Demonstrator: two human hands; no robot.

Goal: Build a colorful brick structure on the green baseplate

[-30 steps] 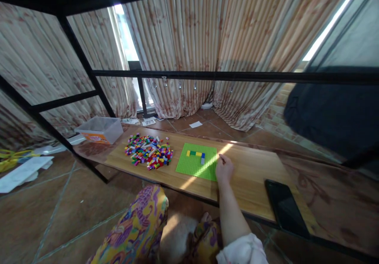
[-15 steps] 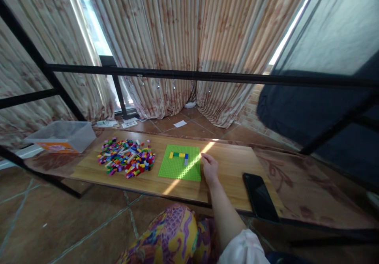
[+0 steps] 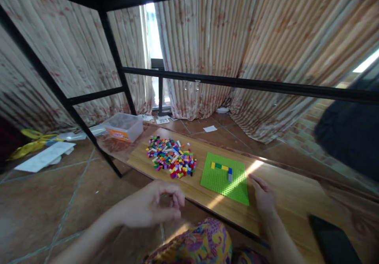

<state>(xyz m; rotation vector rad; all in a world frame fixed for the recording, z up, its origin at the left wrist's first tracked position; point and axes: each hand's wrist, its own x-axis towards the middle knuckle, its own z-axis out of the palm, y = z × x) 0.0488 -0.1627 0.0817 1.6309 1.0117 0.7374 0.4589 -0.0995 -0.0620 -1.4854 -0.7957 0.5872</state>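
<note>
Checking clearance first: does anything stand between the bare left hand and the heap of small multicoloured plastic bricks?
Nothing visible blocks the left hand from the brick heap; only flat light-brown wooden tabletop shows between.

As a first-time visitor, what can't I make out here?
All in the head view:
Bare left hand: blur smears its fine detail.
Bare right hand: its curled pose hides whether it holds anything.
Black rectangular phone: near end cut off by the bottom edge.
Multicoloured plastic brick pile: underside hidden by its top layer.
</note>
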